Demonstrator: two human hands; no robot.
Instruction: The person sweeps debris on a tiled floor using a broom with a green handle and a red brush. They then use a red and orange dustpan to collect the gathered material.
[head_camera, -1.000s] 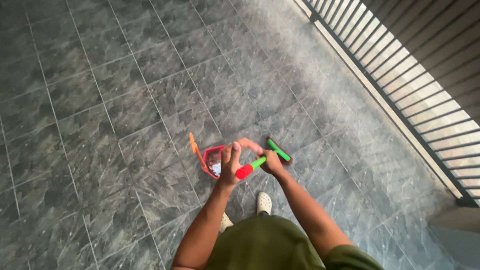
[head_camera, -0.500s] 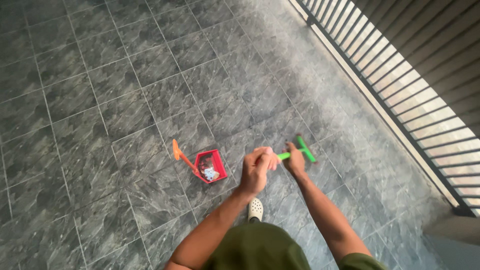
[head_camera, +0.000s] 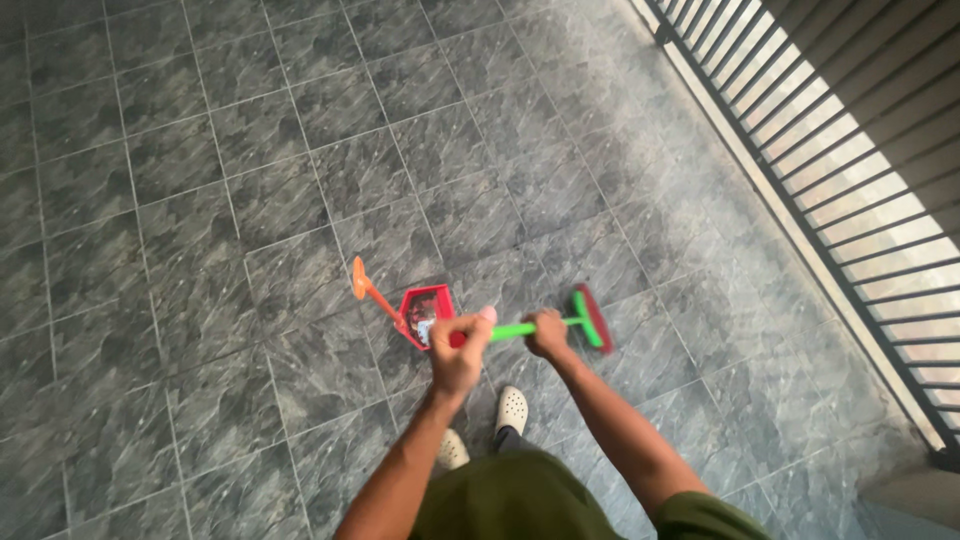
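Note:
My left hand (head_camera: 461, 348) grips the red upper end of a broom's green handle (head_camera: 512, 331). My right hand (head_camera: 547, 331) holds the same handle lower down. The green broom head (head_camera: 592, 317) with dark red bristles rests on the floor to the right of my feet. A red dustpan (head_camera: 425, 312) with an orange handle (head_camera: 366, 285) stands on the tiles just left of my left hand, with some litter inside. My white shoes (head_camera: 511, 408) show below the hands.
Grey marbled floor tiles (head_camera: 250, 200) fill the view. A dark metal railing (head_camera: 800, 140) with slanted bars runs along the right side, on a low ledge.
The broom head has swung further right and away from the dustpan. Both hands have shifted right along with it. The dustpan stays standing on the floor.

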